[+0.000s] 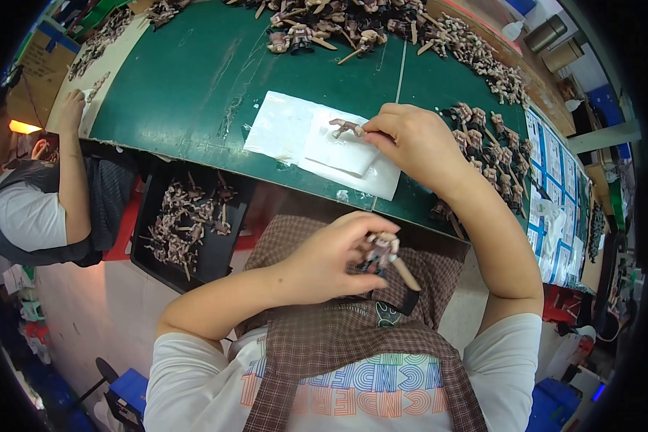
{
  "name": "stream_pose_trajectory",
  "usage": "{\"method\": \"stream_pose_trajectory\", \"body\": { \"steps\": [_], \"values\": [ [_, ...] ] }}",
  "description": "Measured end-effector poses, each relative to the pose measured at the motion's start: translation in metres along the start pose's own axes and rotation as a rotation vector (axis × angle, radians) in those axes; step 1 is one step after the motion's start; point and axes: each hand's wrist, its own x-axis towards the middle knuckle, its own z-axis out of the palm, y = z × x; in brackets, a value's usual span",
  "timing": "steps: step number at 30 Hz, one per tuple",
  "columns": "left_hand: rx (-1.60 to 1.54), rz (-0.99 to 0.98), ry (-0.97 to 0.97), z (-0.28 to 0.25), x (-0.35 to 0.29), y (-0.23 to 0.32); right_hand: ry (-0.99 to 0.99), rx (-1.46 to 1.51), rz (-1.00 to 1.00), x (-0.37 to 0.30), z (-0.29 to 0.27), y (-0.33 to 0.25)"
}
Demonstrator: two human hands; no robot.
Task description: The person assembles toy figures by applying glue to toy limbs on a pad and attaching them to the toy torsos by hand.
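Note:
My left hand (317,261) is closed around a small painted figurine (380,250) above my lap. A flat tan blade-like piece (406,275) sticks out below it toward the right; the fingers partly cover the figurine. Over the table's front part, my right hand (417,144) pinches one end of a small brown figurine part (345,127). That part is over folded white paper (335,157), and I cannot tell whether it touches the sheet. Another white sheet (275,129) shows to the left under the folded one.
The green tabletop (187,79) carries a large heap of figurines (338,25) at the back and more standing figurines (486,147) on the right. A black bin (173,270) of figurine parts is below left. A co-worker's arm (72,165) reaches in at the far left.

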Motion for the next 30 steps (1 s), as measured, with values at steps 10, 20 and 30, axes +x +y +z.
{"method": "stream_pose_trajectory", "body": {
  "steps": [10,20,30],
  "values": [
    [-0.417,0.055,0.166,-0.029,-0.028,-0.007,0.137,0.049,0.089,-0.008,-0.003,-0.012],
    [-0.403,0.063,0.271,-0.014,-0.014,0.020,0.221,0.536,-0.103,-0.072,-0.026,-0.054],
    [0.001,0.176,0.282,0.003,-0.006,0.027,0.182,0.430,-0.206,-0.096,-0.027,-0.054]
  ]
}}
